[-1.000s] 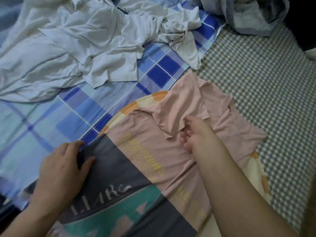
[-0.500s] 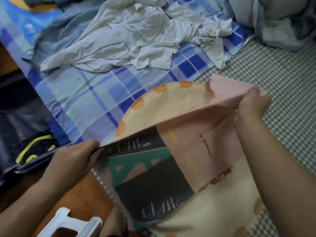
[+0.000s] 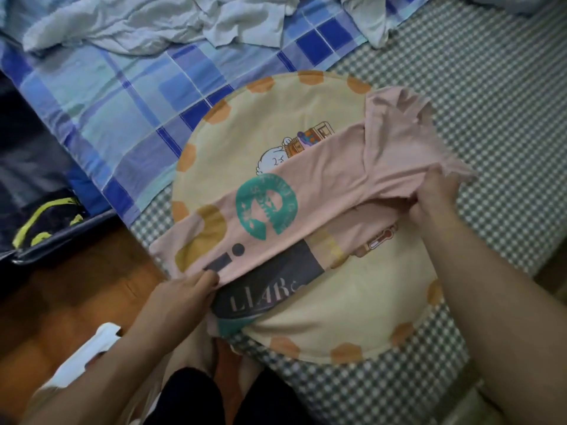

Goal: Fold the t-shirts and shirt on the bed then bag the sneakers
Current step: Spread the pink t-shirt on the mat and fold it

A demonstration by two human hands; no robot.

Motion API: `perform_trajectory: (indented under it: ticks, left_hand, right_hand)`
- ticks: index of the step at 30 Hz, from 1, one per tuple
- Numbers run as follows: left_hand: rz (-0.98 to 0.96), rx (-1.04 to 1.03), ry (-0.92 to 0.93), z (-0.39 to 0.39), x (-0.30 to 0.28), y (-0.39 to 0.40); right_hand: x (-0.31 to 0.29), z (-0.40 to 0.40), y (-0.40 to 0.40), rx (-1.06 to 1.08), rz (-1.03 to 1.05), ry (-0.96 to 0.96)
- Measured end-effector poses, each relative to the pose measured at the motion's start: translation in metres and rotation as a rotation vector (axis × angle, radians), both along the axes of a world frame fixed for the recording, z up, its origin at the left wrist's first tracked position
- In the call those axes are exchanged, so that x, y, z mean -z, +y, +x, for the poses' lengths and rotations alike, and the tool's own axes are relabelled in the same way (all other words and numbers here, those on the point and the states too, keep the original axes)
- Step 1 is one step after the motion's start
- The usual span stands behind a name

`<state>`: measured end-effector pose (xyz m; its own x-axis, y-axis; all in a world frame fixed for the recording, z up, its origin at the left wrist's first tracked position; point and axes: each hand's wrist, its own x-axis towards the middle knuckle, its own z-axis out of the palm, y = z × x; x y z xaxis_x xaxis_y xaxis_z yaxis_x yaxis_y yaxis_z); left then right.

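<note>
A pink t-shirt (image 3: 331, 191) with a teal round print and a dark "LIAR" panel lies folded lengthwise across a round cream cushion (image 3: 270, 124) on the bed. My left hand (image 3: 181, 294) pinches the shirt's hem end near the bed's edge. My right hand (image 3: 432, 197) grips the folded fabric at the shoulder end, below the sleeve. A heap of white clothes (image 3: 159, 19) lies crumpled at the far side of the bed. A dark sneaker with yellow-green trim (image 3: 46, 222) sits on the floor at left.
A blue plaid sheet (image 3: 122, 111) covers the left of the bed, and green-checked bedding (image 3: 491, 102) the right. The wooden floor (image 3: 61, 302) lies below left, with a white plastic item (image 3: 89, 354) on it. A grey blanket sits at the top right corner.
The pink t-shirt was lifted off the cushion and folded in half lengthwise; both hands have now laid it down, with the teal round print facing up.
</note>
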<state>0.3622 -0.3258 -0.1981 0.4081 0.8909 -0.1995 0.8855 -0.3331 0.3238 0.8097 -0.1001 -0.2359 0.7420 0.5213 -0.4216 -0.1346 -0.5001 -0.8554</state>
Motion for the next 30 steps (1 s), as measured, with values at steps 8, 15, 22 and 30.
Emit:
perform_trajectory:
  ticks: [8,15,22,30]
  left_hand:
    - [-0.106,0.038,0.073,0.01,-0.01,-0.011]
    - [0.027,0.098,0.038,0.07,-0.018,0.048]
    - [0.109,0.219,-0.038,0.197,0.035,0.168]
    - [0.116,0.367,0.043,0.234,0.059,0.243]
  right_hand:
    - [-0.016,-0.001,-0.048,0.066,0.045,-0.065]
    - [-0.008,0.012,-0.06,0.01,-0.097,0.118]
    - [-0.006,0.032,-0.04,0.083,-0.114,0.617]
    - [-0.02,-0.023,-0.109,0.391,0.25,0.136]
